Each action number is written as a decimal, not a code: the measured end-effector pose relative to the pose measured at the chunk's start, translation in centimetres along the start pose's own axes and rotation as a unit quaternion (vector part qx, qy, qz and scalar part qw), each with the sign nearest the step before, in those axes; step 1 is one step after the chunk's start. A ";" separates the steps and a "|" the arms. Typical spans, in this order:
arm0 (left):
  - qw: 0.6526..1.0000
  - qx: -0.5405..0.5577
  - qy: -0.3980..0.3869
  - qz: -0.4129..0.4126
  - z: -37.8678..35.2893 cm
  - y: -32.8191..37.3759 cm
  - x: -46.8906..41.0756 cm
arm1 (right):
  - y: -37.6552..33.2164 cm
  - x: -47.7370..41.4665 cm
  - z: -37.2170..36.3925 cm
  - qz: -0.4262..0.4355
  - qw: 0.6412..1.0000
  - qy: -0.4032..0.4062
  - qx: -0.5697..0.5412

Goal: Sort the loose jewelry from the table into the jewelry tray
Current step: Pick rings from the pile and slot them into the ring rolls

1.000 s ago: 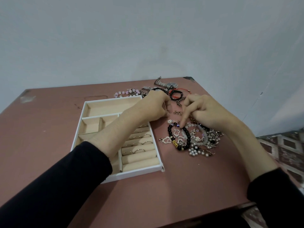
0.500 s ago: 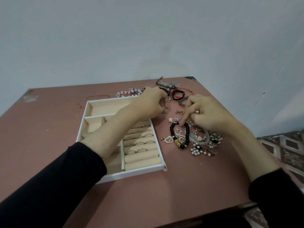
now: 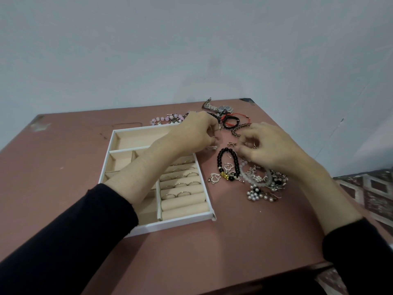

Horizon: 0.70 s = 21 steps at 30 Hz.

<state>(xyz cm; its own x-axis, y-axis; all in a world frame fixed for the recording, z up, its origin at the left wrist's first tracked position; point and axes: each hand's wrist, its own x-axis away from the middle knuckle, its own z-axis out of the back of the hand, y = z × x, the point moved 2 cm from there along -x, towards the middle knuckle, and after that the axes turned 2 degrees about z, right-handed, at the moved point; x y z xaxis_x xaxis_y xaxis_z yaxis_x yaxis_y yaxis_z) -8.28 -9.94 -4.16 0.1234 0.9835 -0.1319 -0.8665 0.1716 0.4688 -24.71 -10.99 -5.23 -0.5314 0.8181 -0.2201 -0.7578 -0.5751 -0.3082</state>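
Both my black sleeves (image 3: 74,231) come in over the near edge of the pink-brown desk (image 3: 234,248), with open desk top along that edge and down the whole left side. Nearest, left of the middle, sits the white jewelry tray (image 3: 170,225), lined in beige. Its right section holds padded rolls with thin rings (image 3: 180,184) slotted between them. My left forearm crosses and partly hides its left compartments.

Just right of the tray lies the loose jewelry: a silver heart pendant (image 3: 214,178), a black bead bracelet (image 3: 221,162) with one gold bead, and a tangled heap of pearl and silver pieces (image 3: 261,182).

Beyond the tray's right wall my left hand (image 3: 197,133) is curled, its fingertips pinching a small silver ring (image 3: 215,138). My right hand (image 3: 270,145) hovers curled over the heap's far side. I cannot tell whether it has hold of anything.

Toward the far edge lie a red cord bracelet (image 3: 231,120), a pink bead bracelet (image 3: 160,119) and a steel watch (image 3: 221,107), close to the pale wall (image 3: 191,50).
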 end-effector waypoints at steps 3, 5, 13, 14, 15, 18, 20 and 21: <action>1.000 -0.001 0.001 -0.001 0.1 0.1 0.0 | -0.4 0.0 -0.3 -0.003 1.000 -0.015 0.022; 1.000 0.001 0.002 -0.003 0.3 0.2 0.1 | -0.8 0.0 -0.6 0.004 0.999 -0.016 0.041; 1.000 -0.001 0.014 0.000 0.9 0.1 0.3 | -1.7 0.1 -0.4 0.044 0.988 0.029 -0.142; 1.000 -0.004 0.014 0.000 0.9 0.0 0.3 | -1.5 0.0 -0.4 0.042 0.990 0.032 -0.130; 1.000 -0.004 0.014 -0.001 0.9 0.0 0.4 | -1.2 -0.2 -0.5 0.036 0.993 0.036 -0.105; 1.000 0.004 0.006 -0.002 0.8 0.0 0.5 | -0.4 -0.4 -0.8 0.009 1.000 0.010 -0.012; 1.000 0.008 0.003 -0.003 0.8 0.1 0.5 | -0.1 -0.4 -0.8 -0.002 1.000 -0.011 0.009; 1.000 0.009 0.004 -0.004 0.8 0.1 0.5 | -0.2 -0.3 -0.8 -0.004 1.000 -0.013 0.010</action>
<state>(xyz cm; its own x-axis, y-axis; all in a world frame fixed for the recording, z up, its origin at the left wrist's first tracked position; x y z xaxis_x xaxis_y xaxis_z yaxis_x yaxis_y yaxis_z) -7.92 -9.37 -3.50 0.1270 0.9816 -0.1428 -0.8567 0.1811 0.4830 -24.12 -11.17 -5.84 -0.5352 0.8224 -0.1928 -0.7695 -0.5688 -0.2903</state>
